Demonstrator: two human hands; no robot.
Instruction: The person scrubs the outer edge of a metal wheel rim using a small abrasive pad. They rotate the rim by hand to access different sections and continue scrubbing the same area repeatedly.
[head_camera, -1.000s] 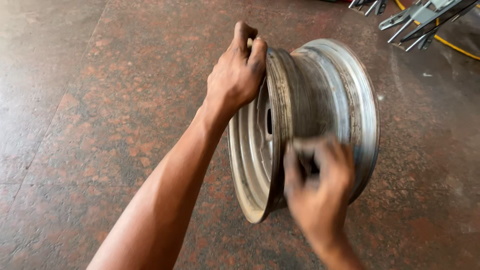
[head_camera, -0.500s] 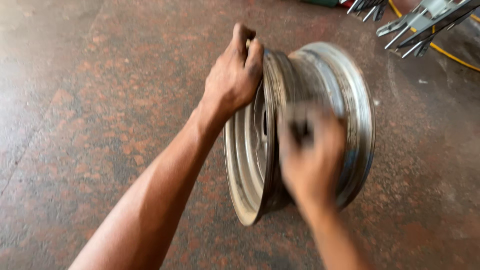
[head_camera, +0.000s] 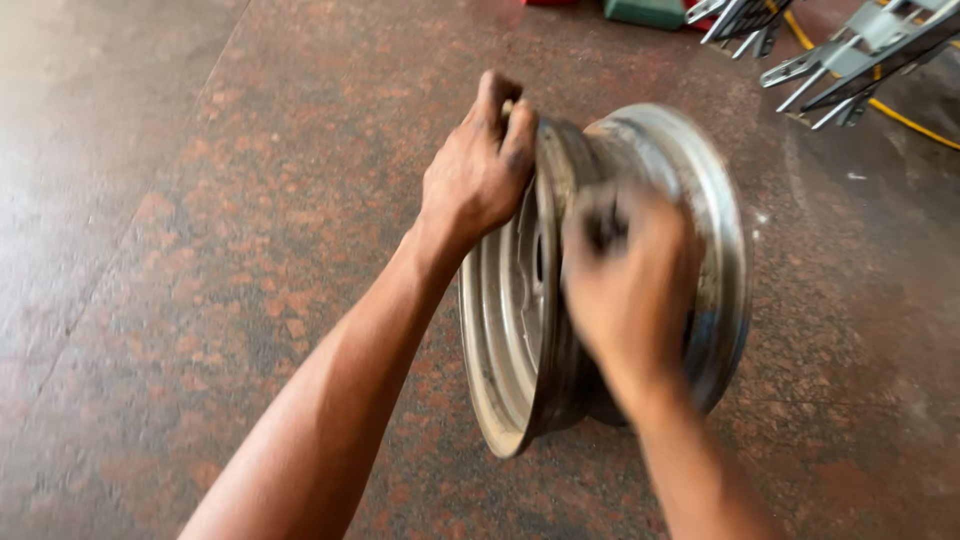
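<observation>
Left hand (head_camera: 478, 175) clamped on upright wheel rim (head_camera: 700, 200); blurred right hand (head_camera: 630, 290), grip unclear, now higher on barrel: rubbing stroke underway.

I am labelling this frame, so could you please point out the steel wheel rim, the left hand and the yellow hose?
steel wheel rim (head_camera: 500, 330): head view, on its dished face.
left hand (head_camera: 478, 170): head view, on the back of the hand gripping the rim's top edge.
yellow hose (head_camera: 905, 122): head view, on its run across the floor, upper right.
</observation>
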